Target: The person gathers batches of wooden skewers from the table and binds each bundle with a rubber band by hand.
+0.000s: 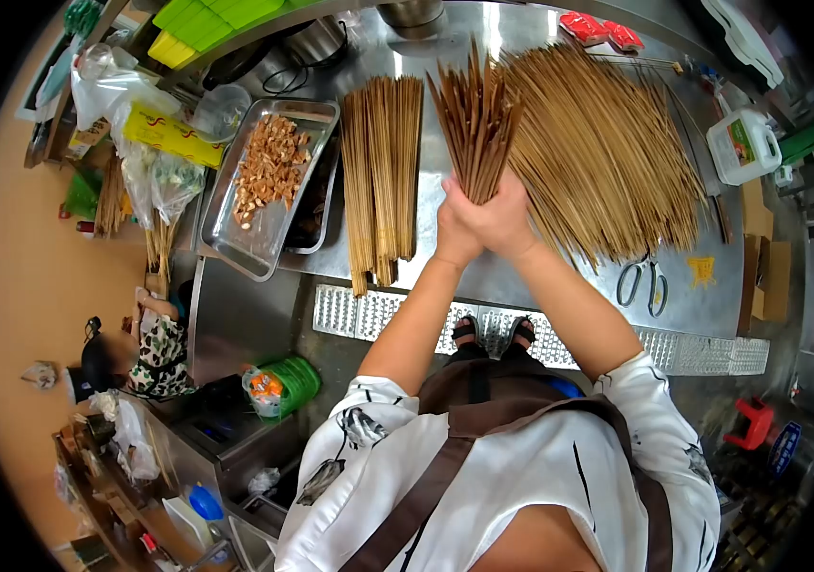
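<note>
Both my hands are wrapped round a bundle of thin brown sticks (476,133), held up over the steel table with the tips fanning out away from me. My left hand (461,224) grips the bundle's lower end from the left. Pressed against it, my right hand (505,212) closes round the same end from the right. On the right lies a wide, loose spread of long bamboo sticks (607,153). To the left are long sticks in tidy bundles (381,172), lying side by side. A pair of scissors (643,284) rests near the table's front edge.
Brown chopped pieces (273,162) lie in a steel tray (268,250) on the left. A white jug (744,146) stands at the right, red packets (597,31) at the back. Another person (159,348) is at the far left. A green bag (283,386) stands below the table.
</note>
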### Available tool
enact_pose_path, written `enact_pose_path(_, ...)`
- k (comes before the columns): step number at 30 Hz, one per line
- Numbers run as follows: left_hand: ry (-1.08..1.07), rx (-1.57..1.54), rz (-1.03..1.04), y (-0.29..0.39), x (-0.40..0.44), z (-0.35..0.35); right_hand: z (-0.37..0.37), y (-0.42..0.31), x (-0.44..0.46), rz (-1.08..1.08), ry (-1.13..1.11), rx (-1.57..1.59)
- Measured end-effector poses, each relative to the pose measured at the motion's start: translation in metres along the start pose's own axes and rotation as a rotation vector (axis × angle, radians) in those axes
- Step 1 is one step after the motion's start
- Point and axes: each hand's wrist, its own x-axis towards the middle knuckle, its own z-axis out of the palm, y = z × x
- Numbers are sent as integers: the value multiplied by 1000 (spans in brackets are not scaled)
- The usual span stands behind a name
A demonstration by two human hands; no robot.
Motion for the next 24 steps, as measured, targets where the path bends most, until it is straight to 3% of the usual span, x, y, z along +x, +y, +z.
enact_pose_path(3, 5, 254, 11, -44, -18, -2, 7, 39, -18, 33, -58, 54)
enact_pose_path(7, 20, 146, -6, -56, -22, 1, 6, 41, -26, 70, -35, 145)
enact_pose_path(9, 44, 109, -110, -56, -32, 1, 1, 28, -28, -53, -83, 147)
enact_pose_path(10, -2, 125, -209, -65, -38, -3, 2, 37, -35, 159, -136, 164)
enact_pose_path(11, -16, 124, -207, -71, -46, -3, 2, 60, -41, 239, -224, 111)
enact_pose_path(13, 59, 66, -143, -71, -37, 0, -5, 46, -25, 228, -241, 110)
enact_pose_path(14, 28, 179, -58, -72, -38, -1, -11, 37, -28, 263, -281, 112)
enact_pose_path(16, -6, 125, -120, -52, -47, 0, -18, 18, -34, 338, -367, 125)
enact_pose_path(17, -29, 69, -173, -39, -51, 0, -26, 15, -32, 173, -345, 190)
enact_pose_path(19, -257, 137, -554, -1, -66, -12, -54, -4, -10, -127, -278, 327)
enact_pose_path(20, -380, 1, -523, -2, -78, -15, -73, -32, 13, -249, -229, 403)
enact_pose_path(21, -537, -5, -695, 27, -80, -18, -92, -61, 33, -294, -169, 354)
enact_pose_path(22, -572, -286, -640, 26, -96, -16, -108, -78, 53, -289, -145, 356)
enact_pose_path(24, -771, -361, -704, 47, -104, -16, -136, -109, 82, -294, -105, 349)
